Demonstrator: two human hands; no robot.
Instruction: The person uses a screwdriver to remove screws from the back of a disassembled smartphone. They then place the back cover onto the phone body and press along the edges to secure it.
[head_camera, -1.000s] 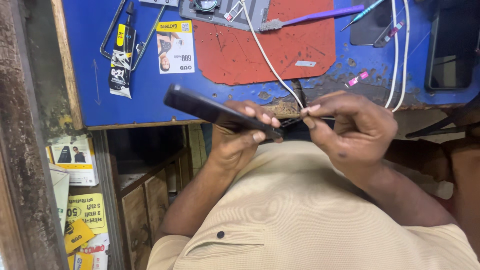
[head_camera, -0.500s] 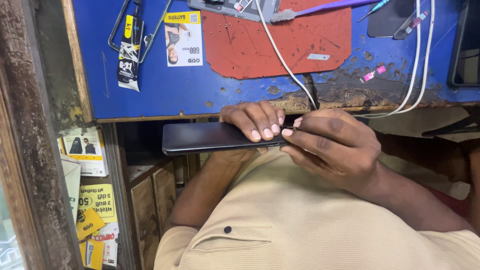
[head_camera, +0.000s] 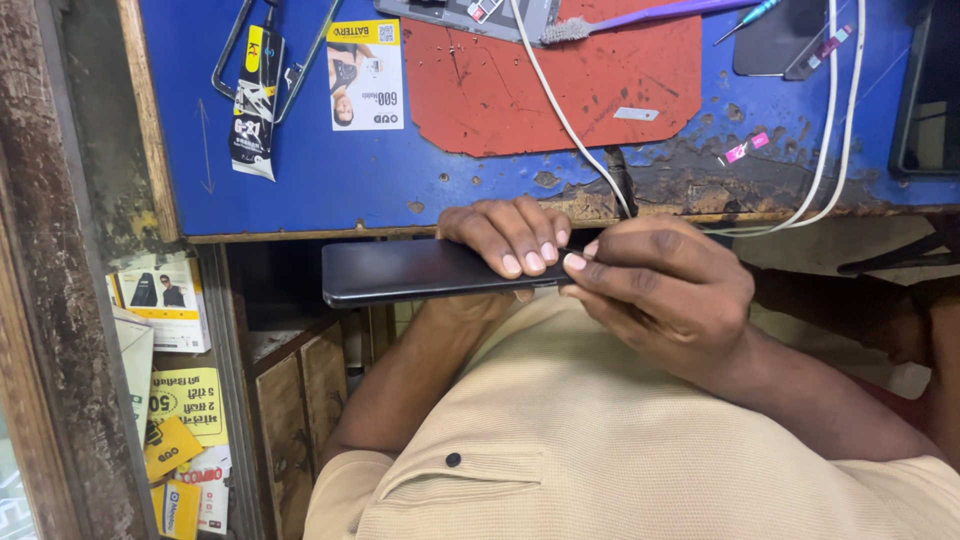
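The left hand (head_camera: 505, 240) grips a dark smartphone (head_camera: 410, 272) edge-on below the blue counter (head_camera: 330, 170) while the right hand (head_camera: 660, 290), pinched narrow, works its end.

Person wears a beige short-sleeved shirt (head_camera: 600, 440) of fine ribbed or waffle-knit fabric. A flapped chest pocket (head_camera: 455, 485) shows at lower centre of the head view, closed by one small dark round button (head_camera: 453, 460); stitched seam runs along the flap edge. Sleeve hem ends above the elbow on the left arm. Both forearms bare. Left hand (head_camera: 505, 235) and right hand (head_camera: 660, 290): no rings, watch or gloves visible. Fingernails short, pale, unpainted.
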